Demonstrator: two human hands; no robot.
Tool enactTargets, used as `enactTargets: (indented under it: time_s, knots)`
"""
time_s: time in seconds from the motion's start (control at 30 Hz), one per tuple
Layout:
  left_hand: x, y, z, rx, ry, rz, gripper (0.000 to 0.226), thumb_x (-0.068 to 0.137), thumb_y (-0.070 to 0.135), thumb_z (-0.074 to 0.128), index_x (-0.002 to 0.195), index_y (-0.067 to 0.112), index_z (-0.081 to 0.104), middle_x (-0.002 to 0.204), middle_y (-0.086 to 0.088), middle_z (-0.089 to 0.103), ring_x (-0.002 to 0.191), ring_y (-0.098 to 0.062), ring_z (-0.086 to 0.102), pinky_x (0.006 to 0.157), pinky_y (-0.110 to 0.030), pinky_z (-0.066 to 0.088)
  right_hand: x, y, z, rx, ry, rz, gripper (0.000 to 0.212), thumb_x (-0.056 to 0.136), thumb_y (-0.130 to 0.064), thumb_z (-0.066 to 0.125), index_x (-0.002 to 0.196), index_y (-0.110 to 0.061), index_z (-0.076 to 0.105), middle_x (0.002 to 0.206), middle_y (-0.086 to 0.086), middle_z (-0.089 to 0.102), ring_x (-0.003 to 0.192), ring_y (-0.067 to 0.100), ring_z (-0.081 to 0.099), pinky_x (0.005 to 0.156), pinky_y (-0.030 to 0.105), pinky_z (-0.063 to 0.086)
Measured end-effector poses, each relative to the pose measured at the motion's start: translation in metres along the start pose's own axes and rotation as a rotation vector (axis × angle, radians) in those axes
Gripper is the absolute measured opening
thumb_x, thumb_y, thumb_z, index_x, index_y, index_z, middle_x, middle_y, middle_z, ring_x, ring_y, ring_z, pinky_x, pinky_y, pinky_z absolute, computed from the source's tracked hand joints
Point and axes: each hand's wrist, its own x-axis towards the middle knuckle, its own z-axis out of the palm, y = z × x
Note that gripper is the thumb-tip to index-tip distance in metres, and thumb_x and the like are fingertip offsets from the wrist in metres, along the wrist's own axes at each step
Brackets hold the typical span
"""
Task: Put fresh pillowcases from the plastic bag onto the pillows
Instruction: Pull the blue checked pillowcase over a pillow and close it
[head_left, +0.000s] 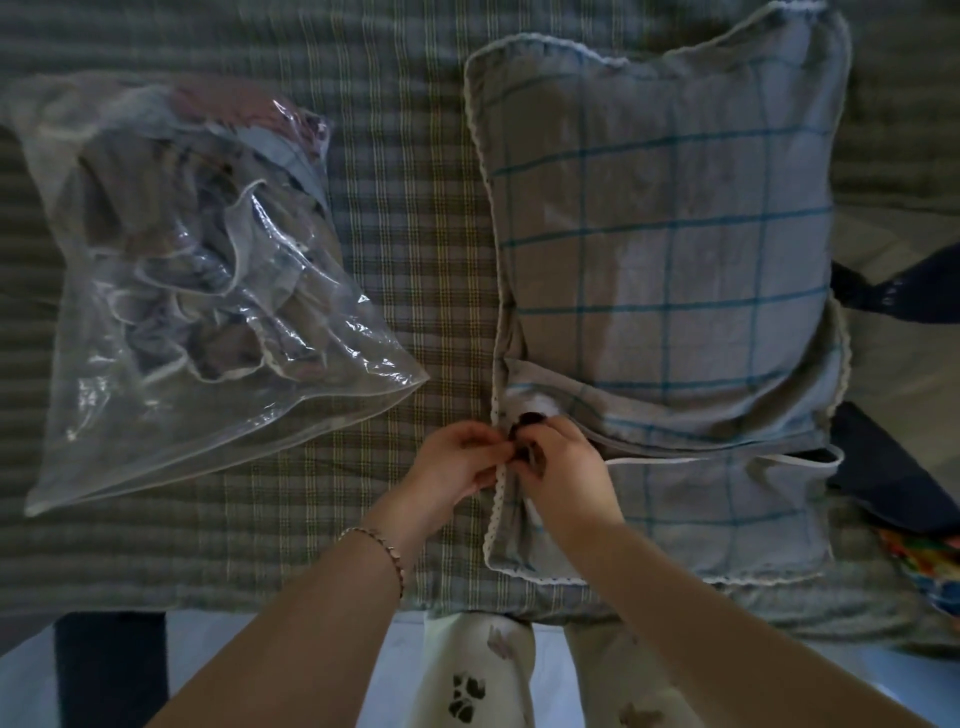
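**Pillow in checked pillowcase, both hands at its open edge**

1. Pillowcase (660, 234). Grey-blue with thin teal checks and a white scalloped trim. It lies flat on the bed, right of centre, with a flap folded across its lower part. Its top right corner is cut off by the frame.
2. Pillow (535, 404). Almost wholly hidden inside the pillowcase. Only a small white patch shows at the opening, just above the hands.
3. Left hand (457, 457). Fingers curled, pinching the trimmed left edge of the pillowcase near its lower corner.
4. Right hand (561, 462). Fingers curled onto the same edge from the other side, touching the left hand. The fingertips are hidden.
5. Dark spots (530, 422). Small, between the two hands. Too blurred to say what they are.
6. Plastic bag (332, 395). Clear, lying on the bed to the left, well apart from the pillowcase.
7. Crumpled cloth (208, 249). Inside the bag, grey and reddish, some with white trim. Number of pieces cannot be made out.
8. Bedspread (405, 208). Grey-green plaid, under everything.
9. Bracelet (379, 545). Thin chain on the left wrist.
10. Dark cloth (883, 467). Navy, just right of the pillowcase, partly under it and cut off by the frame.
11. Colourful thing (924, 566). At the right edge, mostly out of view, not identifiable.
12. Trousers (478, 675). Pale with dark paw prints, at the bed's near edge.
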Motion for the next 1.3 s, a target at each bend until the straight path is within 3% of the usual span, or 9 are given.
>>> enactTargets:
  time_s: [0.43, 0.57, 0.7, 0.9, 1.0, 1.07, 1.13, 1.23, 1.3]
  knots:
    - [-0.014, 0.001, 0.01, -0.076, 0.052, 0.066, 0.026, 0.081, -0.01, 0.06, 0.088, 0.015, 0.061, 0.074, -0.005, 0.062, 0.066, -0.018, 0.058, 0.059, -0.026, 0.049, 0.01, -0.005, -0.023, -0.213, -0.09, -0.154, 0.02, 0.09, -0.016, 0.053, 0.094, 0.0, 0.064, 0.097, 0.016, 0.061, 0.084, 0.034, 0.06, 0.069, 0.036, 0.046]
    - [-0.02, 0.002, 0.024, 0.061, 0.176, 0.226, 0.022, 0.081, -0.006, 0.06, 0.08, 0.016, 0.059, 0.071, -0.003, 0.061, 0.062, -0.014, 0.055, 0.05, -0.017, 0.043, 0.007, -0.006, -0.029, -0.199, -0.079, -0.036, 0.018, 0.089, -0.025, 0.053, 0.092, -0.012, 0.064, 0.091, 0.004, 0.062, 0.083, 0.023, 0.059, 0.063, 0.028, 0.04]
    - [-0.026, 0.009, 0.028, 0.248, 0.219, 0.371, 0.028, 0.076, -0.01, 0.058, 0.075, 0.017, 0.057, 0.069, 0.001, 0.057, 0.06, -0.009, 0.05, 0.049, -0.013, 0.04, -0.011, 0.003, -0.033, 0.226, 0.122, 0.332, 0.023, 0.08, -0.025, 0.065, 0.061, -0.024, 0.053, 0.06, -0.007, 0.056, 0.061, 0.011, 0.054, 0.055, 0.025, 0.039]
    - [-0.01, 0.001, 0.002, 0.487, 0.4, 0.235, 0.012, 0.08, 0.001, 0.063, 0.083, 0.01, 0.057, 0.075, -0.002, 0.058, 0.073, -0.022, 0.055, 0.053, -0.023, 0.041, -0.034, 0.068, -0.056, 0.409, 0.454, 0.664, 0.015, 0.08, -0.017, 0.064, 0.067, -0.017, 0.058, 0.074, 0.006, 0.062, 0.067, 0.019, 0.054, 0.06, 0.024, 0.037]
    - [-0.006, -0.004, 0.032, 0.967, 0.601, 0.477, 0.018, 0.076, 0.011, 0.07, 0.092, 0.012, 0.062, 0.097, -0.008, 0.056, 0.096, -0.031, 0.053, 0.072, -0.033, 0.048, -0.042, 0.095, -0.071, 0.361, 0.526, 0.693, 0.015, 0.084, -0.02, 0.06, 0.069, -0.016, 0.06, 0.078, 0.01, 0.061, 0.066, 0.02, 0.05, 0.061, 0.026, 0.031]
    - [-0.004, -0.009, 0.072, 1.228, 0.395, 0.869, 0.037, 0.067, 0.022, 0.077, 0.1, 0.013, 0.063, 0.105, -0.01, 0.054, 0.097, -0.029, 0.052, 0.079, -0.036, 0.048, -0.045, 0.101, -0.081, 0.343, 0.519, 0.612, 0.012, 0.083, -0.019, 0.061, 0.072, -0.016, 0.065, 0.079, 0.006, 0.062, 0.067, 0.017, 0.052, 0.059, 0.024, 0.03]
    - [-0.003, -0.015, 0.112, 1.481, 0.166, 1.103, 0.047, 0.061, 0.036, 0.079, 0.1, 0.017, 0.062, 0.096, -0.005, 0.058, 0.084, -0.026, 0.057, 0.067, -0.033, 0.05, -0.047, 0.099, -0.09, 0.339, 0.501, 0.492, 0.008, 0.082, -0.015, 0.065, 0.075, -0.012, 0.069, 0.077, -0.002, 0.058, 0.064, 0.008, 0.05, 0.055, 0.014, 0.031]
    - [-0.003, -0.013, 0.152, 1.517, 0.122, 1.108, 0.032, 0.058, 0.023, 0.083, 0.082, 0.018, 0.062, 0.076, -0.002, 0.058, 0.064, -0.026, 0.059, 0.044, -0.028, 0.044, -0.051, 0.101, -0.098, 0.284, 0.478, 0.375, 0.006, 0.078, -0.012, 0.068, 0.073, -0.011, 0.069, 0.071, -0.01, 0.052, 0.061, -0.002, 0.047, 0.058, 0.001, 0.034]
    - [-0.005, -0.009, 0.155, 1.467, 0.051, 1.166, 0.022, 0.06, 0.011, 0.077, 0.072, 0.016, 0.059, 0.068, -0.001, 0.055, 0.059, -0.026, 0.058, 0.038, -0.026, 0.042, -0.049, 0.111, -0.11, 0.317, 0.478, 0.415, 0.009, 0.079, -0.011, 0.066, 0.07, -0.012, 0.065, 0.072, -0.004, 0.055, 0.061, 0.003, 0.048, 0.056, 0.007, 0.034]
